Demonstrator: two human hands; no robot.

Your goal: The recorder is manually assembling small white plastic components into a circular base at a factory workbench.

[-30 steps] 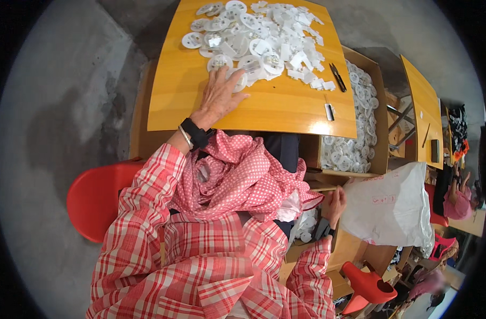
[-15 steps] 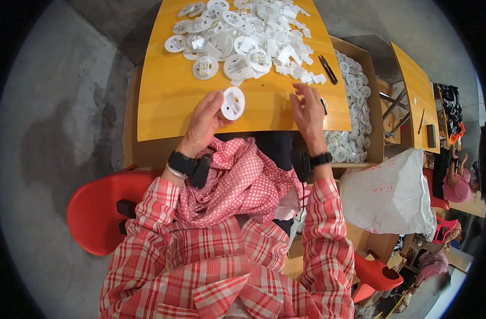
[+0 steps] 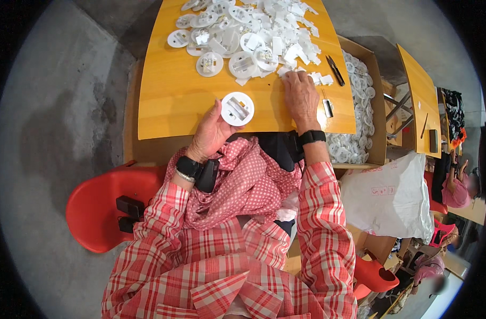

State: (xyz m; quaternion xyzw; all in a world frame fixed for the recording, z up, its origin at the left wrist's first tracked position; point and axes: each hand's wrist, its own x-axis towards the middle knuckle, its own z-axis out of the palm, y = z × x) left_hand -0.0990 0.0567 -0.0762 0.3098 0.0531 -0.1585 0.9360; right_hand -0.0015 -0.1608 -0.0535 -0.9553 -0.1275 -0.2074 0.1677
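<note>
My left hand [image 3: 212, 133] is closed on the edge of a round white plastic disc [image 3: 237, 108], which has a rectangular recess in its face, just above the near part of the yellow table [image 3: 174, 109]. At the near edge of a heap of small white plastic pieces [image 3: 293, 53], my right hand [image 3: 302, 100] rests with its fingers bent down and close together; whatever is under its fingertips is hidden. More round white discs [image 3: 209, 64] lie spread at the left of the heap.
Black snips [image 3: 335, 70] and a small screwdriver [image 3: 328, 108] lie right of my right hand. Beside the table stands a cardboard box [image 3: 378, 111] full of white discs. A red chair [image 3: 99, 212] is at the left, a white sack [image 3: 386, 196] at the right. Other people sit far right.
My right hand has moved forward and left onto the edge of the small pieces. My left hand has turned the disc to face upward and shifted it slightly right.
</note>
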